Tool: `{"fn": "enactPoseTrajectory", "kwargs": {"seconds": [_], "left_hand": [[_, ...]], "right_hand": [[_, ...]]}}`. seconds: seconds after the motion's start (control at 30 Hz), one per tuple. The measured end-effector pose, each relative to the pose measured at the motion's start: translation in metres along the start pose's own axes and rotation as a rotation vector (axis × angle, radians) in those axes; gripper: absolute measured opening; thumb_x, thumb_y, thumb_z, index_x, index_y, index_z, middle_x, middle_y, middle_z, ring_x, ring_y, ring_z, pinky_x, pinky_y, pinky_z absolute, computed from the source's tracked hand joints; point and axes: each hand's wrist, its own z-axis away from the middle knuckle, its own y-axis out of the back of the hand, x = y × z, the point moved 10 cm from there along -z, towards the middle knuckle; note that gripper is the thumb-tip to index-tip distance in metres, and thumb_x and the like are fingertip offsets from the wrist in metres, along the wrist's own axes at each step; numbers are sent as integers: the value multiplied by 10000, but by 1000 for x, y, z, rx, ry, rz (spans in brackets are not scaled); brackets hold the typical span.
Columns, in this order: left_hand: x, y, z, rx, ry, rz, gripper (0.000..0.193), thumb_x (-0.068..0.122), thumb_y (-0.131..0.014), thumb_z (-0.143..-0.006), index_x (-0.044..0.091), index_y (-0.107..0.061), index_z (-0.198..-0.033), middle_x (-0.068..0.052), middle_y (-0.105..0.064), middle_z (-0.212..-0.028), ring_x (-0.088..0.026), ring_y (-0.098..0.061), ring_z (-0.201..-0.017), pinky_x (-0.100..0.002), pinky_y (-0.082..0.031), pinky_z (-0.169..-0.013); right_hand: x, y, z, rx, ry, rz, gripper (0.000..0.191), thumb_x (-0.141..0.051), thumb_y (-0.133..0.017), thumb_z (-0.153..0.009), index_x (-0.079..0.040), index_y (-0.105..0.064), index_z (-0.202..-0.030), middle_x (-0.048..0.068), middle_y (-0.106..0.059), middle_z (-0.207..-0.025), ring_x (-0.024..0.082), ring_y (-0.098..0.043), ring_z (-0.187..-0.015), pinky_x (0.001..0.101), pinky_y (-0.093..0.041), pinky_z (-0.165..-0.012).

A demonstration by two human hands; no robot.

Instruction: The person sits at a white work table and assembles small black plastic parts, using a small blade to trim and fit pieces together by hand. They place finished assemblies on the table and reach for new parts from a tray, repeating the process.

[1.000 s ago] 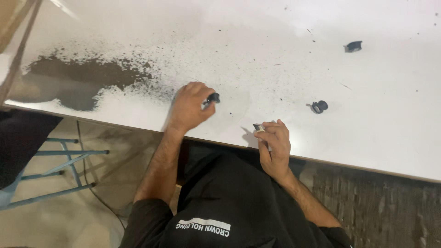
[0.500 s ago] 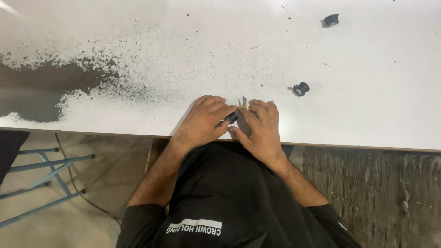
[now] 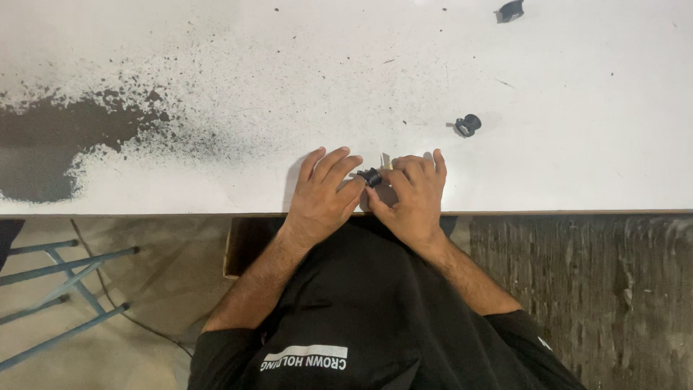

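A: Status on the hands?

B: Both at the near edge of the white table (image 3: 577,166), about mid-span. Left hand (image 3: 321,198) and right hand (image 3: 411,198) side by side, fingertips meeting over a small black part (image 3: 372,177).

A: Who's holding it?

B: Left hand has it pinched at the fingertips, fingers curled narrow. Right hand's fingers are curled in too, touching the same part from the other side. There's a thin light sliver just above the right fingers; can't tell what it is or whether the right hand grips it.

A: Part on the table or lifted?

B: Can't tell. It sits right at the near edge, between the two hands.

A: Anything else on the surface?

B: Another small black part (image 3: 468,125) lies loose, beyond the right hand and a bit to its right, apart from it. A third dark piece (image 3: 510,10) near the far edge, right of centre. Dark powder patch (image 3: 65,144) with scattered specks on the left side, well apart from the hands.
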Motion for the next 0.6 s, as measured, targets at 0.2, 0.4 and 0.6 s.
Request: {"fn": "enactPoseTrajectory", "kwargs": {"seconds": [0.2,0.4,0.6], "left_hand": [[-7,1,4,42,88,35,95,150,-782,-932,119,-693,-944,-58,-644,-1306,-240,-554,-1324,-503,-351,-1194],[-7,3,6,57,97,81,102,150,-773,-941,113,-693,-991,-62,-634,-1306,-240,-556,-1315,-500,-359,-1190],[-6,4,8,48,107,77,121,142,-775,-946,116,-692,-1030,-52,-634,-1312,-232,-555,-1319,-495,-373,-1183]], "right_hand": [[1,2,7,34,39,-58,361,-220,-855,-825,-89,-736,-1140,96,-593,-1107,315,-542,-1235,627,-203,-1220],[0,10,24,149,124,-272,274,-4,-751,-880,-66,-649,-1126,68,-639,-1042,294,-637,-1173,580,-211,-1301],[-8,-1,25,65,171,-251,293,-15,-781,-806,-76,-638,-1055,62,-671,-994,278,-653,-1125,573,-227,-1256]]}}
